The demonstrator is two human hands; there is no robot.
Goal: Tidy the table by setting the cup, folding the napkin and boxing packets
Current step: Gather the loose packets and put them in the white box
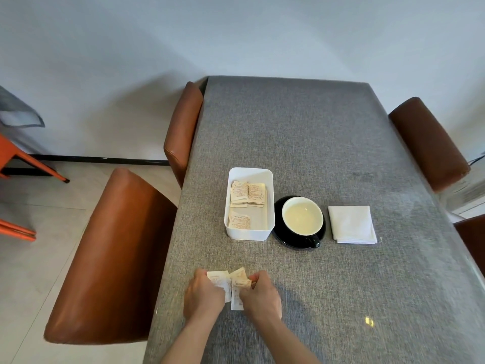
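So a few small cream paper packets [232, 285] are bunched up near the front-left edge of the grey fabric-covered table [315, 143], and both hands are on them: the left hand [202, 295] has its fingers curled round the left side of the bunch, the right hand [259, 294] pinches the right side. Further back sits a white rectangular plastic box [270, 195] with more of the same packets lying inside. Just right of it, touching or nearly, is a black cup with a cream inside [302, 216] on a black saucer [282, 236], handle facing the camera. Right of that, a folded white cloth napkin [351, 224]. Brown leather chairs [110, 256] stand round the table.
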